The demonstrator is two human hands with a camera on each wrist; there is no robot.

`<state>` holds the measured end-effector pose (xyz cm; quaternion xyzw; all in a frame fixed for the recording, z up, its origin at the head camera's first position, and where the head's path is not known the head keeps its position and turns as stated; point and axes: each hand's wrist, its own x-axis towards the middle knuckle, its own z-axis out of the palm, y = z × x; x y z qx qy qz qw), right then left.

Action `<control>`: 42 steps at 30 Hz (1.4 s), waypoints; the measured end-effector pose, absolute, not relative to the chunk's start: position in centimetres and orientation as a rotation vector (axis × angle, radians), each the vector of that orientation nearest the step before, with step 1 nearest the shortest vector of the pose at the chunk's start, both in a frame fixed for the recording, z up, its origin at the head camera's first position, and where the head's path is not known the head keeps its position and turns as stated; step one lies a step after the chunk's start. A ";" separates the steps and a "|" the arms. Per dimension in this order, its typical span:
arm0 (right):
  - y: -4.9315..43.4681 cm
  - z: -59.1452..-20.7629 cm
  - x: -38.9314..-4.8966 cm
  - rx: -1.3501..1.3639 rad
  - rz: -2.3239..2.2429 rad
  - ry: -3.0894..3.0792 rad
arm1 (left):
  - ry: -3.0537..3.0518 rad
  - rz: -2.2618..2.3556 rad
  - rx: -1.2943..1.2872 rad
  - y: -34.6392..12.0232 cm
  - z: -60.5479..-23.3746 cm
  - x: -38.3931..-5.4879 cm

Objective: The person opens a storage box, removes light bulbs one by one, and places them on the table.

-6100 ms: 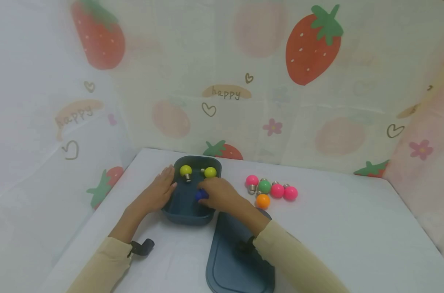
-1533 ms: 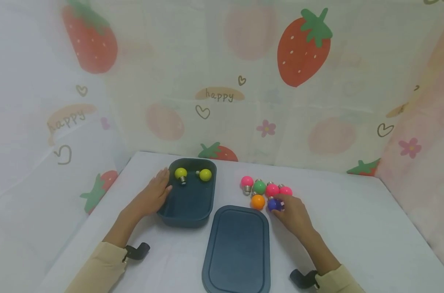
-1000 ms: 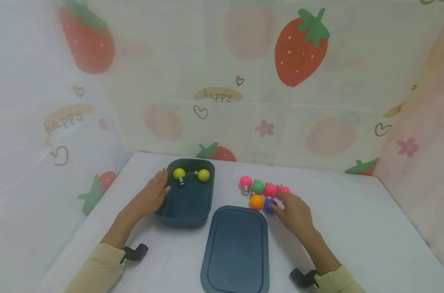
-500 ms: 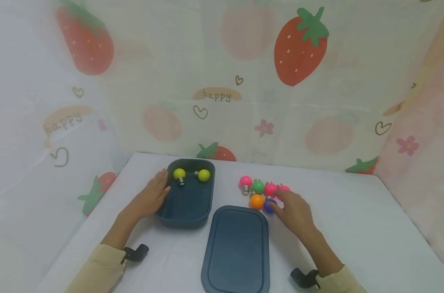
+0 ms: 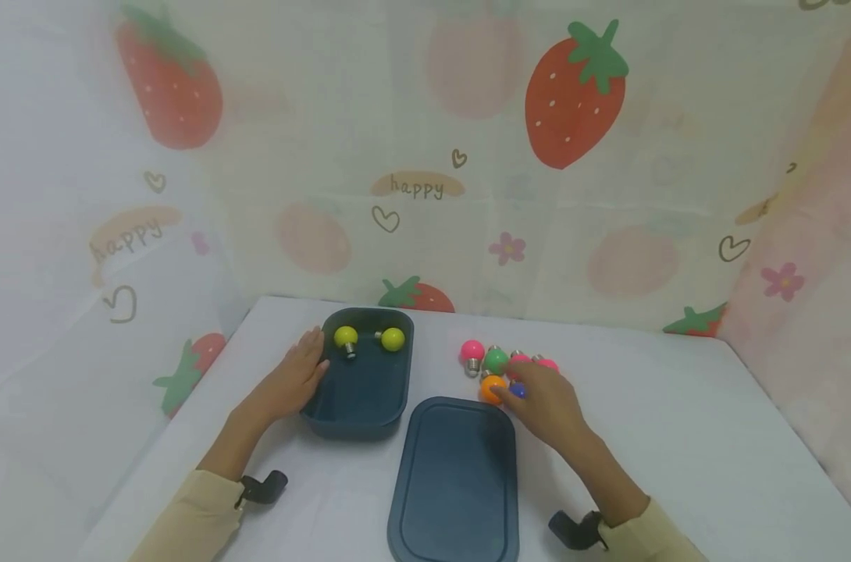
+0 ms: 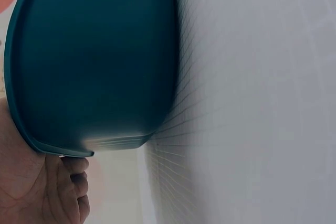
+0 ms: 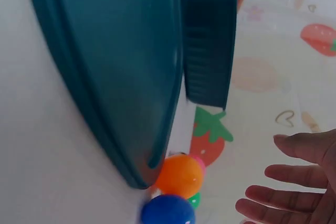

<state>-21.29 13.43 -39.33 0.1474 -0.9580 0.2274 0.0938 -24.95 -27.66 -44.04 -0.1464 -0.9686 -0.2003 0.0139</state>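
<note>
My left hand (image 5: 292, 382) lies along the left wall of a dark blue box (image 5: 358, 429), fingers straight against it. Inside the box are two yellow light bulbs, one upper left (image 5: 345, 337) and one upper right (image 5: 393, 339). My right hand (image 5: 548, 406) hovers over the bulb cluster, its fingers apart and holding nothing in the right wrist view. Its thumb overlaps the orange bulb (image 5: 491, 388) in the head view. Beneath the hand, partly hidden, is a blue bulb (image 7: 168, 211). A green bulb (image 5: 496, 359) and several pink bulbs (image 5: 471, 351) lie just behind.
A dark blue lid (image 5: 457, 484) lies flat on the white table (image 5: 678, 437), in front of the box and bulbs. Each wrist wears a black camera mount. A strawberry-patterned curtain (image 5: 425, 234) rises behind the table and at both sides.
Earlier, my right hand carried the blue bulb out of the box and set it beside the orange one. It has since let go and shifted left toward the orange bulb. My left hand stays at the box.
</note>
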 end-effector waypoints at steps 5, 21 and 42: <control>12.2 -38.5 -21.9 0.547 0.642 -2.791 | -3.007 -0.626 -0.451 -27.7 -44.1 -25.0; 6.8 -34.1 -24.1 0.911 0.532 -2.753 | -3.009 -0.639 -0.462 -28.0 -44.6 -25.1; -0.9 -33.1 -29.6 1.273 0.485 -2.803 | -2.998 -0.654 -0.474 -28.1 -44.7 -25.4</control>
